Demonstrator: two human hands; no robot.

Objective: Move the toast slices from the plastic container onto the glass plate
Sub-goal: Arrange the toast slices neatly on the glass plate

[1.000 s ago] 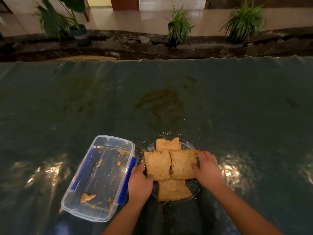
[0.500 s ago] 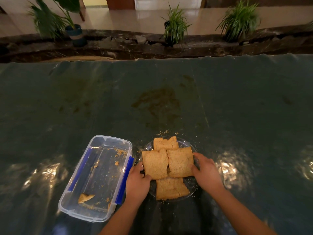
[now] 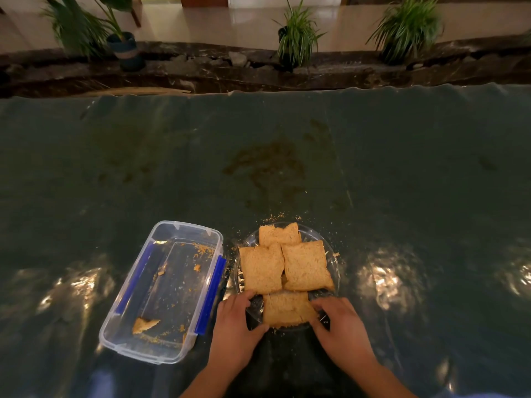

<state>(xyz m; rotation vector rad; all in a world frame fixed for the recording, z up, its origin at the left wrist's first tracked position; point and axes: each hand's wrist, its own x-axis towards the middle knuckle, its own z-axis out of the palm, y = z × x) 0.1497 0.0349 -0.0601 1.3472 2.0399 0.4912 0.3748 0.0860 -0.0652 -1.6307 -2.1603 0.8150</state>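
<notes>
Several toast slices lie on the round glass plate (image 3: 334,261): a far one (image 3: 278,234), a left one (image 3: 261,270), a right one (image 3: 307,267) and a near one (image 3: 287,308). My left hand (image 3: 235,326) and my right hand (image 3: 342,331) are at the plate's near rim. Each pinches one side edge of the near slice. To the left stands the clear plastic container (image 3: 186,225) with blue clips. It holds only crumbs and a small broken toast piece (image 3: 143,325).
A dark green shiny cloth (image 3: 402,182) covers the table, with a brown stain (image 3: 267,168) beyond the plate and crumbs around it. Past the far edge is a stone ledge with potted plants (image 3: 298,35).
Both hands slid from the plate's left and right sides toward me, to the near slice. The view shifted slightly.
</notes>
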